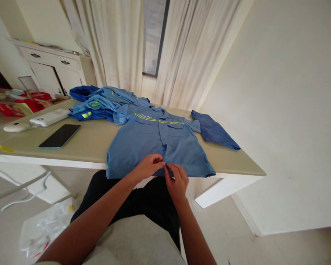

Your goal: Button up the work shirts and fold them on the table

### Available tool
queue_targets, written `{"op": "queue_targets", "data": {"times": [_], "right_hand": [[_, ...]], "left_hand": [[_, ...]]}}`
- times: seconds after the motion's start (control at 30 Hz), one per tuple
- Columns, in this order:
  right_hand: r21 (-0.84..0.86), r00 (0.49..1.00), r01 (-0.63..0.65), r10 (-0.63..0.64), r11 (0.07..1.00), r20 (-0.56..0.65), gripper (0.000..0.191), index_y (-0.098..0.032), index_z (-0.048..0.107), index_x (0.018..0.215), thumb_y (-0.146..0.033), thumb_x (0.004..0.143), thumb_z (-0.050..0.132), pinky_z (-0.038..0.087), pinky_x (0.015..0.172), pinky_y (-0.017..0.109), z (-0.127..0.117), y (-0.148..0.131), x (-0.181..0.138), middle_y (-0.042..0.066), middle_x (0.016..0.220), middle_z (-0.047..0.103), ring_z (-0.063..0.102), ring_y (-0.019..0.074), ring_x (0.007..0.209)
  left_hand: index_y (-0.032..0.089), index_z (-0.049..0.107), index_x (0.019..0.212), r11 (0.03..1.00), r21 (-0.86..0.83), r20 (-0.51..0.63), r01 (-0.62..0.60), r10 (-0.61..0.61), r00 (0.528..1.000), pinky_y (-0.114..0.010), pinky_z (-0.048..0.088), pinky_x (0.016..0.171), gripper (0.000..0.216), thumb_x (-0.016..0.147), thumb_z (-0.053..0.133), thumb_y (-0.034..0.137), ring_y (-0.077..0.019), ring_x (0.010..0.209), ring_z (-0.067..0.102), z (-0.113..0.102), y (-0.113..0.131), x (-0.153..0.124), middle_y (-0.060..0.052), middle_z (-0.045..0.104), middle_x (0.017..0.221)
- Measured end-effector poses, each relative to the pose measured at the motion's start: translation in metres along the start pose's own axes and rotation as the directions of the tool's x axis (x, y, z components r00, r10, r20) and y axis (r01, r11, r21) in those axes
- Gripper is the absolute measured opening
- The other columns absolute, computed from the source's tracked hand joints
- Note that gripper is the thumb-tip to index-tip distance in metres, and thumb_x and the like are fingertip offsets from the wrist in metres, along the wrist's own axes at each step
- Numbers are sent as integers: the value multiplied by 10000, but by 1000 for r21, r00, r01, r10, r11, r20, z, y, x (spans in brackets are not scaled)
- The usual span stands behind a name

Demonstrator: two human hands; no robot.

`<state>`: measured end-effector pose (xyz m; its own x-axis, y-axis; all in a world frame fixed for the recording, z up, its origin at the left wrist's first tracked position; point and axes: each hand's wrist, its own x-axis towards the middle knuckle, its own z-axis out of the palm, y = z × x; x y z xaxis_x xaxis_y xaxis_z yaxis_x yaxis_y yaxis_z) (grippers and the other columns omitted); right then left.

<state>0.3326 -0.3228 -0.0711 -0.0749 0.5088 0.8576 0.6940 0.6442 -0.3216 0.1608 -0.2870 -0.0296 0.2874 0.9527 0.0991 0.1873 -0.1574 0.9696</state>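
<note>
Beige top (138,239) below, my left hand (149,166) and right hand (178,178), fingertips nearly together, pinch the blue work shirt (147,143), likely light and limp, best held along its placket (162,134).

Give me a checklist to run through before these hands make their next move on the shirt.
1. Shirt laid front up: ok; chest pockets and yellow stripes face upward.
2. Left hand at the lower front opening: ok; it touches the cloth there.
3. Right hand alongside it: ok; the fingertips of both nearly meet.
4. Fastening at that spot done up: cannot tell; the hands hide it.
5. Hem fully on the table: not ok; it hangs over the near edge.
6. Phone clear of the shirt: ok; it lies apart, to the left.
</note>
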Motion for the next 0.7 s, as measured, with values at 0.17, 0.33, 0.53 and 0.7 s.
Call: {"op": "queue_targets", "data": {"times": [0.17,0.33,0.53,0.7], "right_hand": [[24,1000,19,-19,1000,3,144,-211,754,1077,-172,987,650,592,826,344,1,-1,2,92,972,758,712,195,891],[-26,996,89,-90,996,-8,184,-223,758,1093,-145,992,624,599,812,339,3,1,-1,86,963,763,718,190,870],[-70,974,222,-219,972,53,312,-255,755,1142,-112,1010,512,620,837,353,3,18,-6,86,996,774,746,199,897],[-39,978,188,-183,981,104,258,-233,740,1089,-133,1005,517,609,828,359,1,20,-6,92,981,756,727,202,890]], "left_hand": [[169,660,850,1000,8,35,-29,28,999,-275,428,684,294,853,630,461,-144,705,562,-2,0,0,0,646,755],[165,664,833,999,33,-6,-38,38,999,-280,438,694,304,859,617,464,-147,711,557,1,1,0,-4,645,751],[180,617,800,994,101,35,-40,37,999,-268,402,653,268,852,605,443,-134,673,506,-3,7,-1,23,585,699],[190,602,771,965,248,89,-86,65,994,-272,353,608,265,872,613,435,-138,644,492,-6,12,1,32,544,652]]}}
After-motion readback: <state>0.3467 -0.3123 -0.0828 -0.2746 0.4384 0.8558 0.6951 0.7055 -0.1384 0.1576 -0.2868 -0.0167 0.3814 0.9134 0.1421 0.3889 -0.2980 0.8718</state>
